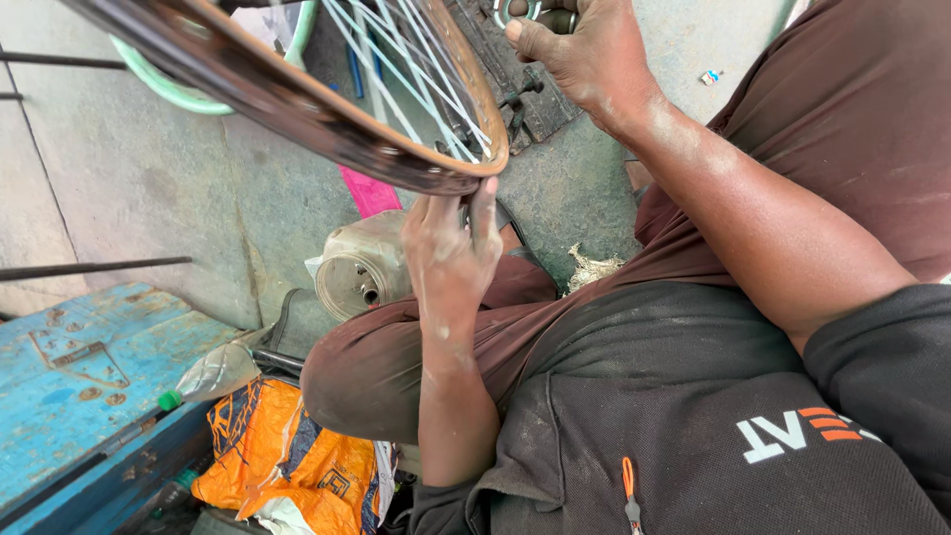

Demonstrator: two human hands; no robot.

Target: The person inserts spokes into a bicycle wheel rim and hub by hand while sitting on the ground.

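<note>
A brown bicycle wheel rim (297, 104) with silver spokes (416, 69) fills the top of the head view, tilted above my lap. My left hand (451, 243) grips the lower edge of the rim, fingers curled over it near my knee. My right hand (584, 50) reaches up at the top centre, closed around a metal part near the wheel's hub; the exact thing it holds is cut off by the frame edge. I sit in brown trousers and a dark shirt.
A dirty plastic jar (362, 267) lies on the concrete floor below the rim. A blue wooden box (79, 376) stands at lower left, with a plastic bottle (208, 376) and an orange bag (287, 456) beside it. A pink strip (369, 190) lies on the floor.
</note>
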